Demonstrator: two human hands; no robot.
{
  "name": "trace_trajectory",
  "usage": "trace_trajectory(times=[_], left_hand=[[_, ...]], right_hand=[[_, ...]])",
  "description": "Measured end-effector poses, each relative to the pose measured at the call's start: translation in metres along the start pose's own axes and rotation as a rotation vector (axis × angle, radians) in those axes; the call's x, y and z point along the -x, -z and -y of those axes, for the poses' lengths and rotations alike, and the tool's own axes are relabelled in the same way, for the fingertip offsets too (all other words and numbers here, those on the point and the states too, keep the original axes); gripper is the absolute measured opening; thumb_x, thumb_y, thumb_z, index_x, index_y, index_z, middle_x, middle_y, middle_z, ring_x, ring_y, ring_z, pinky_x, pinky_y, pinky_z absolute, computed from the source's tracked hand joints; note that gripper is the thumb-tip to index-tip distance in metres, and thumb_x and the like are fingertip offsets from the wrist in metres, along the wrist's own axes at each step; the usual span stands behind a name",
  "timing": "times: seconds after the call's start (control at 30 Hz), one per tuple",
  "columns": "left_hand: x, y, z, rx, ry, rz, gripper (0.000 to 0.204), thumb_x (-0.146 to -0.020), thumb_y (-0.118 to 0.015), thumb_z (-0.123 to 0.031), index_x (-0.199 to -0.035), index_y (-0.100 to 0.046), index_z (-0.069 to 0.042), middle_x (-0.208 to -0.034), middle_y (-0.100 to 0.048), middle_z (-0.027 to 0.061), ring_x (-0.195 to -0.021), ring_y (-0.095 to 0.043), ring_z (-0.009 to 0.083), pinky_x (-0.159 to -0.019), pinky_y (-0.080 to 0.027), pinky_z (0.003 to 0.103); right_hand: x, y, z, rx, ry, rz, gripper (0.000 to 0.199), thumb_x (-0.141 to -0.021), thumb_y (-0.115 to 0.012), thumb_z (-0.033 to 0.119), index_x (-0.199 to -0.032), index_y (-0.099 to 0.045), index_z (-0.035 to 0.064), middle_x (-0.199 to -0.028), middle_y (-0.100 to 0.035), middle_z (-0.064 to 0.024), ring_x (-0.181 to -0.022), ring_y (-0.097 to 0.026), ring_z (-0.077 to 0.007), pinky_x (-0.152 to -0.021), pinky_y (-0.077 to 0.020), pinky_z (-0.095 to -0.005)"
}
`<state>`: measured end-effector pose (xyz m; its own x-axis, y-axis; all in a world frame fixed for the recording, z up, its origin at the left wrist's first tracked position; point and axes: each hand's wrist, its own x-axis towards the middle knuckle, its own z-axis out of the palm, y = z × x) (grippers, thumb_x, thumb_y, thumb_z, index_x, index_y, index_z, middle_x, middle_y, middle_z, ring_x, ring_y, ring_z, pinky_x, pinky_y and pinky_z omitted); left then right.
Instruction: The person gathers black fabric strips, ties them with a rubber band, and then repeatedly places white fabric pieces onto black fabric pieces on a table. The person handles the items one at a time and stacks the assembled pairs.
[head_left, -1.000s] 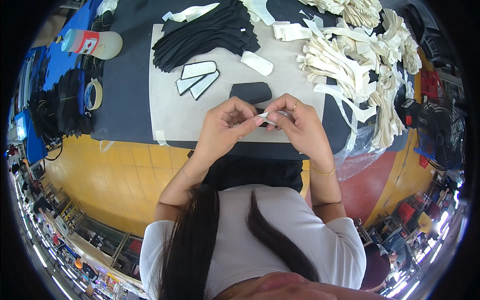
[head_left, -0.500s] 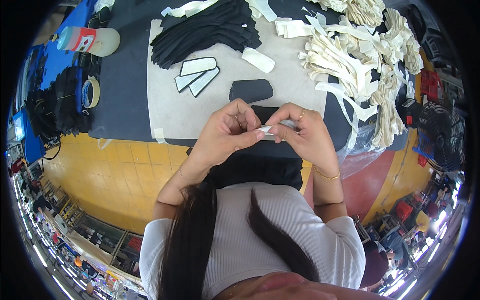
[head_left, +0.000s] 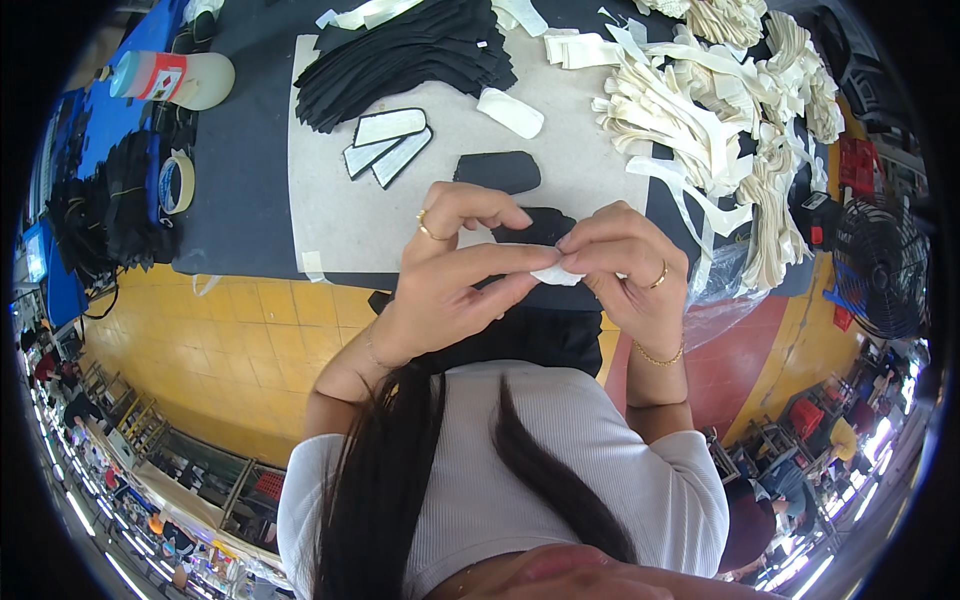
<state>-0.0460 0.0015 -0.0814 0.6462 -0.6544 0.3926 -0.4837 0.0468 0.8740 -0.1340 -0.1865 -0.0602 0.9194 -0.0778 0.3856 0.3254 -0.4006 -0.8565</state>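
Between my two hands, near the table's front edge, is a small white fabric piece point(head_left: 558, 275), mostly covered by fingers. My left hand point(head_left: 455, 265) pinches its left end between thumb and index finger, the other fingers raised and bent. Thumb and fingertips of my right hand point(head_left: 630, 265) close on its right end. Just beyond them a black fabric piece point(head_left: 535, 226) lies on the pale board, and a dark grey rounded piece point(head_left: 498, 172) lies farther back. Three white pieces with black edging point(head_left: 390, 127) overlap to the left. A cream piece point(head_left: 511, 113) lies apart behind.
A fanned pile of black fabric point(head_left: 400, 65) covers the back of the pale board point(head_left: 320, 200). Cream strips point(head_left: 670, 110) heap up at the right. A bottle with pale contents point(head_left: 205, 82) and a tape roll point(head_left: 178, 184) stand left. A black fan point(head_left: 880, 270) is at far right.
My left hand has turned, its index finger now stretched along the white piece and other fingers lifted. My right hand's fingers have shifted their pinch slightly to the right.
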Motion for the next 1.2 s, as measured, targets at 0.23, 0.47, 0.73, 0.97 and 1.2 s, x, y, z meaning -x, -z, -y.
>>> trace_trajectory(times=[0.23,0.47,0.73,0.97,1.2], left_hand=[[0.004,0.008,-0.009,-0.013,-0.068,0.012,0.026,-0.065,-0.083,0.001,-0.087,-0.073,-0.008,-0.098,-0.058,0.0053,-0.089,-0.056,0.0223,-0.076,-0.047,0.034],[0.0,0.012,-0.015,0.045,-0.008,0.033,0.026,-0.066,-0.088,-0.005,-0.083,-0.068,-0.007,-0.094,-0.058,0.0047,-0.089,-0.059,0.021,-0.074,-0.048,0.034],[-0.008,0.029,-0.024,0.116,0.143,0.158,0.023,-0.074,-0.084,-0.01,-0.094,-0.073,-0.003,-0.097,-0.057,0.0075,-0.091,-0.054,0.0192,-0.079,-0.045,0.031],[-0.006,0.026,-0.025,0.273,0.404,0.163,0.019,-0.076,-0.083,-0.012,-0.09,-0.072,-0.004,-0.092,-0.058,0.0056,-0.085,-0.056,0.0159,-0.075,-0.045,0.026],[-0.007,0.023,-0.023,0.575,0.689,0.275,0.011,-0.087,-0.075,-0.01,-0.089,-0.07,-0.001,-0.093,-0.058,0.0039,-0.085,-0.055,0.0116,-0.075,-0.044,0.025]], right_hand=[[0.004,0.001,0.003,-0.047,-0.008,0.021,0.015,-0.077,-0.076,-0.003,-0.086,-0.066,0.0047,-0.086,-0.068,-0.0095,-0.073,-0.063,-0.02,-0.063,-0.0484,-0.0292],[0.002,0.007,0.006,-0.017,0.033,0.005,0.014,-0.077,-0.074,-0.005,-0.084,-0.066,0.0047,-0.084,-0.069,-0.0089,-0.07,-0.062,-0.0209,-0.064,-0.0457,-0.0324],[-0.004,0.014,0.011,0.143,0.16,0.036,0.01,-0.076,-0.074,0.006,-0.084,-0.067,0.0082,-0.087,-0.07,-0.0058,-0.071,-0.065,-0.0204,-0.066,-0.0414,-0.0345],[-0.01,0.014,0.019,0.396,0.329,0.069,0.02,-0.069,-0.074,0.013,-0.088,-0.069,0.013,-0.095,-0.068,0.0008,-0.079,-0.063,-0.0152,-0.072,-0.0396,-0.0306],[-0.006,0.015,0.022,0.359,0.319,0.132,0.02,-0.068,-0.075,0.014,-0.087,-0.069,0.0133,-0.093,-0.069,0.0009,-0.08,-0.064,-0.0154,-0.072,-0.0386,-0.0321]])
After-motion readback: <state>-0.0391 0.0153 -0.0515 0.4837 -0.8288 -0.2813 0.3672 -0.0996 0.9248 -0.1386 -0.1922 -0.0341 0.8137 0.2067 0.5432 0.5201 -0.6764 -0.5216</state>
